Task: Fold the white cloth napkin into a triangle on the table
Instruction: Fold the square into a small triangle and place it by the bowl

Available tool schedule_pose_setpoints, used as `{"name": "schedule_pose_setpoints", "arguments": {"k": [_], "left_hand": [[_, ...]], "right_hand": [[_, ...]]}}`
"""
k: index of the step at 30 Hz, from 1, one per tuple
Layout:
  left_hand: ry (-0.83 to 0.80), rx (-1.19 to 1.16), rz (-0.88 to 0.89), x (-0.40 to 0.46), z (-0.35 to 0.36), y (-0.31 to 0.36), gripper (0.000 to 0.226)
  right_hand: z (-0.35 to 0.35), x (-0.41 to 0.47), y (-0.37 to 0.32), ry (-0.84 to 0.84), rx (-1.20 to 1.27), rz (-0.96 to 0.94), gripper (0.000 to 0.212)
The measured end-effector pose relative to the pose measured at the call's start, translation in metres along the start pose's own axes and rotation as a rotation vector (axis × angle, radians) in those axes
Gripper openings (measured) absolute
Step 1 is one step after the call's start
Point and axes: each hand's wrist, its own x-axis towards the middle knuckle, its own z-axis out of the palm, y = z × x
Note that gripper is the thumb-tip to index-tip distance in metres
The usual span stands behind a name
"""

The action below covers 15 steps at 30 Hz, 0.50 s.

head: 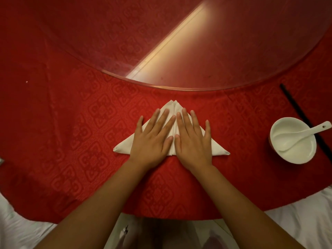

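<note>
The white cloth napkin (124,145) lies on the red tablecloth (71,123) as a flat triangle, its tip pointing away from me and its long edge toward me. A seam runs down its middle where two flaps meet. My left hand (152,135) rests flat on the left half, fingers spread. My right hand (193,137) rests flat on the right half, fingers spread too. The two hands lie side by side, index fingers almost touching along the seam. Both palms press down; neither hand grips anything. Only the napkin's corners and tip show.
A round glass turntable (161,85) fills the far part of the table, its rim just beyond the napkin's tip. At the right stands a white bowl (294,157) with a white spoon (316,128) in it, and a black chopstick (294,105) lies behind it.
</note>
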Motion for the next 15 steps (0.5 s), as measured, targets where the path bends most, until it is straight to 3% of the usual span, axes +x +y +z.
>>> {"name": "schedule_pose_setpoints", "arguments": {"k": [6,9,15], "left_hand": [[0.055,0.131,-0.033,-0.02,-0.013,-0.034,0.06],[0.051,0.09,-0.093,-0.035,-0.008,-0.062,0.06],[-0.011,0.071,-0.149,-0.036,-0.015,-0.055,0.066]], "right_hand": [[-0.012,-0.011,0.028,0.081,0.008,0.011,0.066],[-0.003,-0.025,0.055,0.033,0.007,0.035,0.067],[-0.007,-0.027,0.055,-0.067,-0.005,0.058,0.067]]}}
